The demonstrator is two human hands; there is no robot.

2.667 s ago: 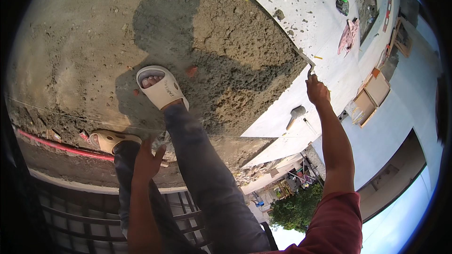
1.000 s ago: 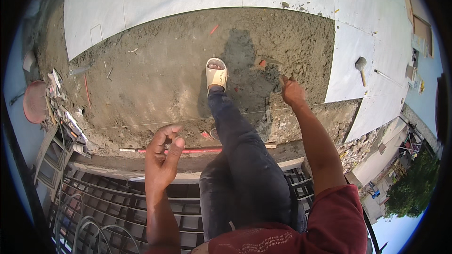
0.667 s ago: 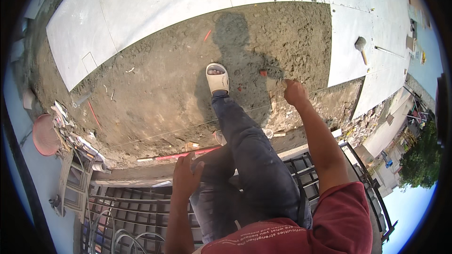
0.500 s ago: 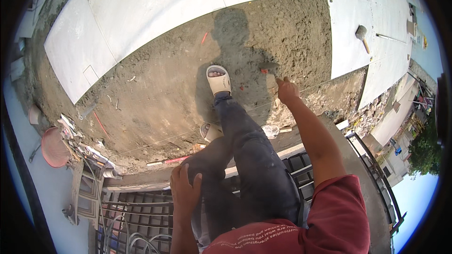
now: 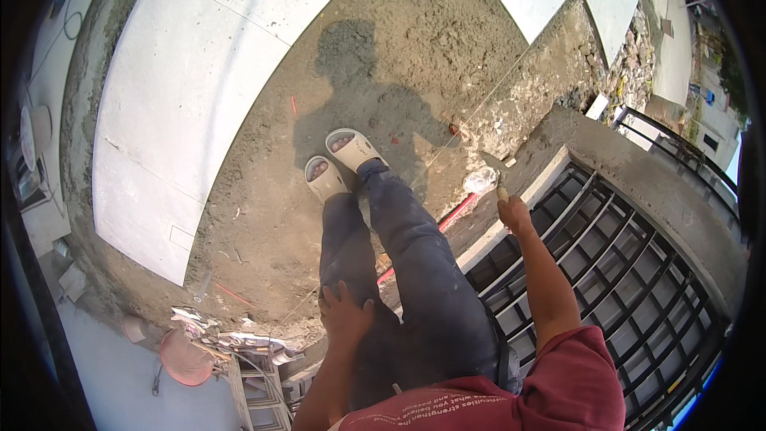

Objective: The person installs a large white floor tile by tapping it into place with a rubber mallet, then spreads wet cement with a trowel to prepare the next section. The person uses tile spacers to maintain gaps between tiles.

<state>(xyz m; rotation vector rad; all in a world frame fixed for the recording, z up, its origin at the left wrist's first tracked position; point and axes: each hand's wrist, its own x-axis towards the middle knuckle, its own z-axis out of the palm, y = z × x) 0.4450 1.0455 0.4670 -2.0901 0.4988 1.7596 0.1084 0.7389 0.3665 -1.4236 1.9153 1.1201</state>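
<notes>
My right hand [image 5: 515,215] is closed round the handle of a trowel [image 5: 496,162], held out over the rubble strip beside the ledge. Its metal blade lies close by a crumpled white plastic bag [image 5: 479,181]; whether they touch, I cannot tell. With fingers spread, my left hand [image 5: 347,315] rests on my left leg near the knee. My sandalled feet stand side by side on damp grey mortar [image 5: 407,40], where my shadow falls. A taut string [image 5: 487,100] crosses above the mortar's edge.
Large pale slabs [image 5: 183,72] border the mortar at the far left and far right. A black metal grille [image 5: 606,263] lies beyond the ledge on my right. Red pipe [image 5: 459,211] runs along the ledge. A reddish basin [image 5: 185,357] and a ladder [image 5: 259,399] are at lower left.
My right hand has brought the trowel from the mortar back toward the ledge. My left foot has come up beside the right. The view has turned right; my left hand stays on my leg.
</notes>
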